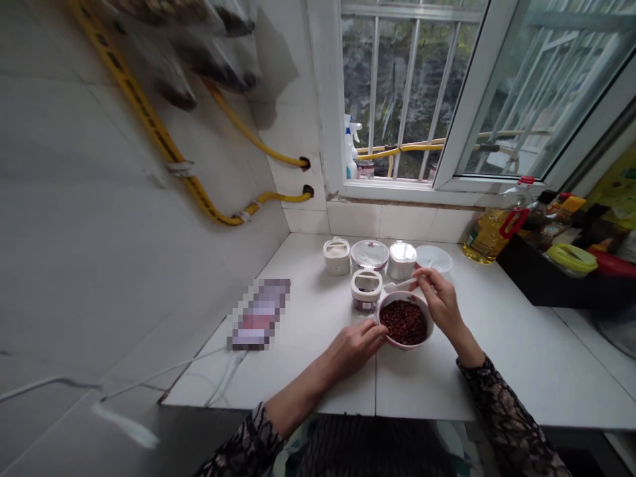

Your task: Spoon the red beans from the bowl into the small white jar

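Observation:
A round bowl (430, 324) full of dark red, flaky pieces (405, 321), like crushed dried chili, sits on the white counter in front of me. My left hand (355, 341) holds the bowl's left rim, fingers closed on it. Between the fingertips of my right hand (437, 299) is a small white spoon (398, 285), held above the bowl's far edge. Its head points left, towards a square-topped seasoning jar (366, 298) with some dark contents. The jar stands just beyond the bowl, on its left.
Behind are two white seasoning jars (336, 258) (402, 260), a covered bowl (370, 255) and a pale dish (436, 257). To the right are an oil bottle (489, 232) and a black box (534, 268) of condiments. A blurred-out phone-like object (261, 315) with a cable lies left.

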The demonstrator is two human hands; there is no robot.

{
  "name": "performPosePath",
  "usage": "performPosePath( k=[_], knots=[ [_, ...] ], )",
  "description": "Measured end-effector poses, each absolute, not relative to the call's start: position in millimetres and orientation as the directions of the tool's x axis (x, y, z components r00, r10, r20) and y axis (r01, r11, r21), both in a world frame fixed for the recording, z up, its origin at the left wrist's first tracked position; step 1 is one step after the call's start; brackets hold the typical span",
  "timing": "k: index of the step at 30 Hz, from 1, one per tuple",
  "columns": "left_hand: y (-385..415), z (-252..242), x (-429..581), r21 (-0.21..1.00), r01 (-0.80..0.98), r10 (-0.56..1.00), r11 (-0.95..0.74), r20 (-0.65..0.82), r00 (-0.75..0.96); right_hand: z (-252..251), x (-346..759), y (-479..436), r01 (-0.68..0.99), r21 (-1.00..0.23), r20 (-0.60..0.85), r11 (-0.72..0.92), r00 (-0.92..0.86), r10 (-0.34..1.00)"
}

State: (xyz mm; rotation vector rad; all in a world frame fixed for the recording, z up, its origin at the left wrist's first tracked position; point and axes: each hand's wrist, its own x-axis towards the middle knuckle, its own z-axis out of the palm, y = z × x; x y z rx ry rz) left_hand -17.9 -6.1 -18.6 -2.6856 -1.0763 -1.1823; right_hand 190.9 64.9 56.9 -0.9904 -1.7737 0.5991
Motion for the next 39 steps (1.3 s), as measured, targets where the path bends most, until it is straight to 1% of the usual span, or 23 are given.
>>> performPosePath(
  k=[2, 6, 8, 10, 14, 16, 18, 22, 26, 28, 30, 32, 34, 39],
  knots=[
    [-6, -20, -18, 0.242, 0.596, 0.579, -0.766, 0.664, 0.474, 55, 196, 67, 0.362, -0.78, 0.467, 0.511, -0.208, 0.86],
    [-6, -19, -18, 0.236, 0.607, 0.585, -0.759, 0.658, 0.475, 51, 192, 68, 0.437, -0.723, 0.413, 0.535, -0.347, 0.842],
    [-6, -17, -18, 0.237, 0.61, 0.589, -0.756, 0.652, 0.477, 49, 187, 67, 0.439, -0.72, 0.383, 0.538, -0.396, 0.835],
    [-7, -16, -18, 0.239, 0.606, 0.588, -0.758, 0.653, 0.478, 47, 184, 66, 0.403, -0.777, 0.333, 0.484, -0.388, 0.859],
    [-7, -16, -18, 0.248, 0.593, 0.585, -0.766, 0.652, 0.483, 45, 188, 69, 0.294, -0.918, 0.18, 0.265, -0.287, 0.941],
    [-7, -16, -19, 0.251, 0.593, 0.587, -0.765, 0.65, 0.482, 45, 191, 71, 0.245, -0.948, 0.135, 0.202, -0.263, 0.955],
    [-7, -17, -19, 0.249, 0.599, 0.589, -0.761, 0.651, 0.478, 46, 193, 74, 0.205, -0.963, 0.119, 0.175, -0.262, 0.958],
    [-6, -18, -19, 0.241, 0.596, 0.581, -0.766, 0.657, 0.481, 47, 195, 76, 0.171, -0.972, 0.117, 0.163, -0.254, 0.96],
    [-6, -18, -19, 0.244, 0.589, 0.577, -0.771, 0.66, 0.481, 45, 195, 75, 0.201, -0.96, 0.146, 0.194, -0.232, 0.962],
    [-6, -18, -19, 0.252, 0.589, 0.584, -0.768, 0.652, 0.483, 45, 194, 74, 0.267, -0.924, 0.216, 0.274, -0.226, 0.95],
    [-6, -18, -19, 0.255, 0.59, 0.588, -0.766, 0.648, 0.484, 45, 193, 72, 0.363, -0.849, 0.316, 0.383, -0.232, 0.92],
    [-6, -18, -19, 0.249, 0.591, 0.583, -0.767, 0.654, 0.481, 45, 192, 71, 0.438, -0.773, 0.39, 0.46, -0.245, 0.888],
    [-6, -17, -18, 0.237, 0.589, 0.572, -0.772, 0.663, 0.483, 45, 193, 71, 0.468, -0.741, 0.411, 0.482, -0.251, 0.876],
    [-6, -15, -18, 0.228, 0.583, 0.556, -0.78, 0.679, 0.478, 44, 195, 72, 0.496, -0.722, 0.414, 0.483, -0.251, 0.875]
  ],
)
